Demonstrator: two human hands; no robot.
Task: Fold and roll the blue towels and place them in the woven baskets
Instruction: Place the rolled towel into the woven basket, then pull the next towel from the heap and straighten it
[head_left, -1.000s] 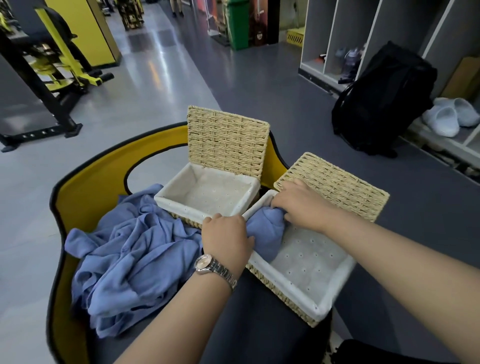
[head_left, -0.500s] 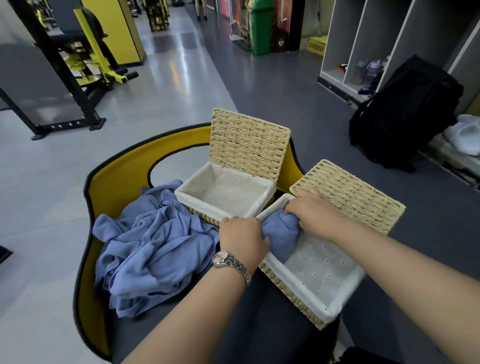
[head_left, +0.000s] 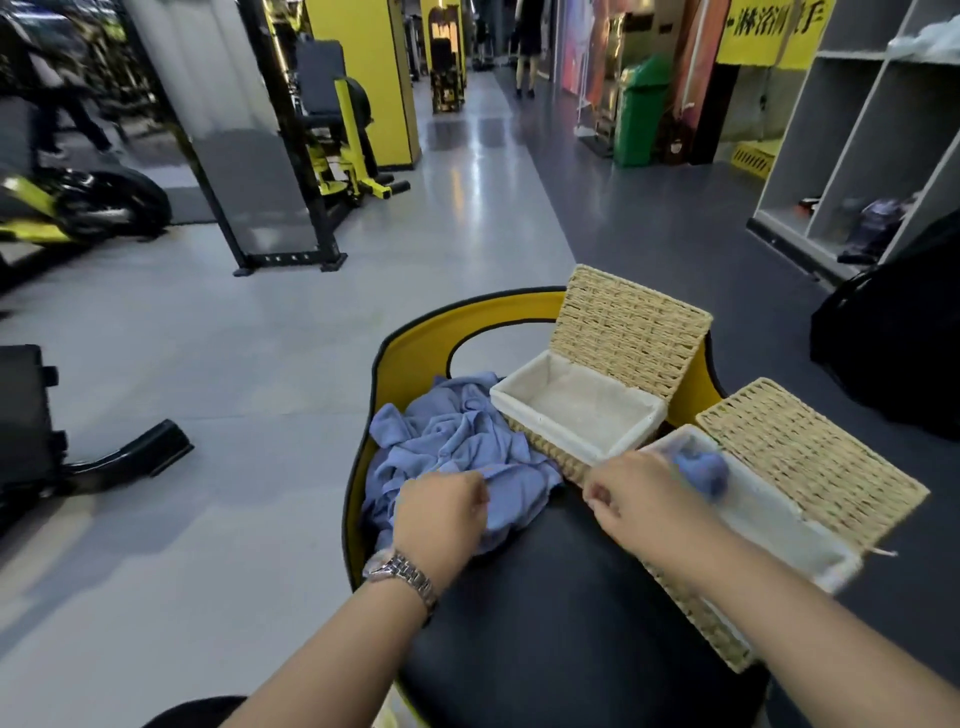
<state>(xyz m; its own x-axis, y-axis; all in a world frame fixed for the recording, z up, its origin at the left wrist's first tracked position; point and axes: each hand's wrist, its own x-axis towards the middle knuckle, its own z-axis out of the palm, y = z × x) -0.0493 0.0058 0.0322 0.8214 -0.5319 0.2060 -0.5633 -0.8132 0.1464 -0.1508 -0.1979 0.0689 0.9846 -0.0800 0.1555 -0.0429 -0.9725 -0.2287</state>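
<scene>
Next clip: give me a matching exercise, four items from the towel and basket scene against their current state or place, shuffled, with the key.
Items:
1. rolled blue towel
2. far basket
3. towel pile
4. left hand

States:
A. holds no towel, lid up
B. resting on loose blue cloth
C. lies in the near basket
D. heaped unfolded beside the far basket

Pairs: 1-C, 2-A, 3-D, 4-B

Black seat pad w/ yellow rim (head_left: 545, 613) carries 2 open woven baskets (head_left: 582, 415) (head_left: 769, 525) & blue towel pile (head_left: 457, 447).
</scene>
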